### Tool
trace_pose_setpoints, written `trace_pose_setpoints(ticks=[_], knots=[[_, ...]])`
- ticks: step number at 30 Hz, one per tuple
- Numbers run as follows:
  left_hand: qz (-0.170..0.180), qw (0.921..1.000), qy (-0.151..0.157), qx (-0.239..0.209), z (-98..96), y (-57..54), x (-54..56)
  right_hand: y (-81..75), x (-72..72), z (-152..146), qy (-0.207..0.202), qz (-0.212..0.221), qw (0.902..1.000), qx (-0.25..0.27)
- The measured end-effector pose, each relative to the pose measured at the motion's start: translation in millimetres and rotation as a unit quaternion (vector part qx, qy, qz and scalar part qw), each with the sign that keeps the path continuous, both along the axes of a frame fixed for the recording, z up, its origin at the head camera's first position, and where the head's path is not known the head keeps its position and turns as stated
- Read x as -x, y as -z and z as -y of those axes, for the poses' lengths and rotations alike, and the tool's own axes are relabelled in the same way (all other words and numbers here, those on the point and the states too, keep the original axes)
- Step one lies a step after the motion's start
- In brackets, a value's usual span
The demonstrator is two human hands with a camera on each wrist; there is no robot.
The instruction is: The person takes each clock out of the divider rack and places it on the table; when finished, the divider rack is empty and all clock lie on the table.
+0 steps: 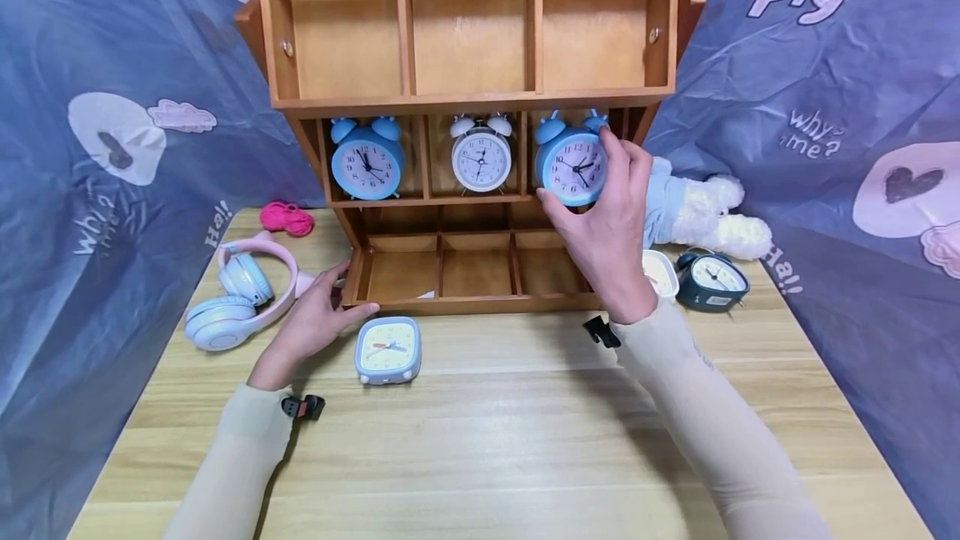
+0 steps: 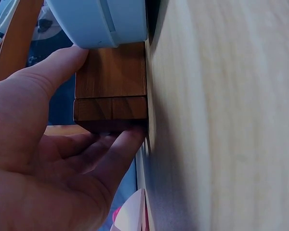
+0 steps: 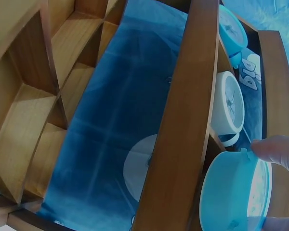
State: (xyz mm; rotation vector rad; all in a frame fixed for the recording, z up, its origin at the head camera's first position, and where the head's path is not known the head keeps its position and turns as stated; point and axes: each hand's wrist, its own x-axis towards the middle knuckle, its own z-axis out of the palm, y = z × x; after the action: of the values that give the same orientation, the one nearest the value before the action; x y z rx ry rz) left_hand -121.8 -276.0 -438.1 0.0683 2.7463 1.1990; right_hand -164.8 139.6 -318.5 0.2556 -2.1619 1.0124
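My right hand (image 1: 609, 227) pinches a blue twin-bell alarm clock (image 1: 573, 167) between thumb and fingers, in the right compartment of the wooden shelf's middle tier. Another blue twin-bell clock (image 1: 366, 160) stands in the left compartment, and a white twin-bell clock (image 1: 482, 160) in the centre one. At the lower left corner of the wooden shelf (image 1: 480, 305), my left hand (image 1: 318, 319) grips the wood; in the left wrist view the thumb and fingers lie on opposite sides of the corner block (image 2: 111, 77). Just right of that hand, a square blue clock (image 1: 387, 350) sits on the table.
Pink and blue headphones (image 1: 247, 298) and pink yarn (image 1: 287, 218) lie left of the shelf. On the right are a dark green alarm clock (image 1: 711, 280), a white clock (image 1: 660, 275) partly behind my wrist, and a white plush toy (image 1: 701, 211). Patterned blue cloth (image 1: 862, 82) hangs behind.
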Motion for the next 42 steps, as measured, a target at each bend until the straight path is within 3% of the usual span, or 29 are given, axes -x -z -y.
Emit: trace_pose_setpoints(ticks=[6,19,42], knots=[[-0.001,1.0000,0.001,-0.001,0.6,-0.5,-0.2,8.3,-8.9,4.5,-0.006,-0.007,0.9999,-0.009],[-0.003,1.0000,0.001,0.003,0.2,-1.2,-0.2,18.9,-30.8,11.0,-0.024,0.023,0.9994,0.005],[0.001,1.0000,0.001,0.006,0.8,0.7,1.8,37.2,-59.2,32.5,-0.072,0.058,0.9951,-0.034]])
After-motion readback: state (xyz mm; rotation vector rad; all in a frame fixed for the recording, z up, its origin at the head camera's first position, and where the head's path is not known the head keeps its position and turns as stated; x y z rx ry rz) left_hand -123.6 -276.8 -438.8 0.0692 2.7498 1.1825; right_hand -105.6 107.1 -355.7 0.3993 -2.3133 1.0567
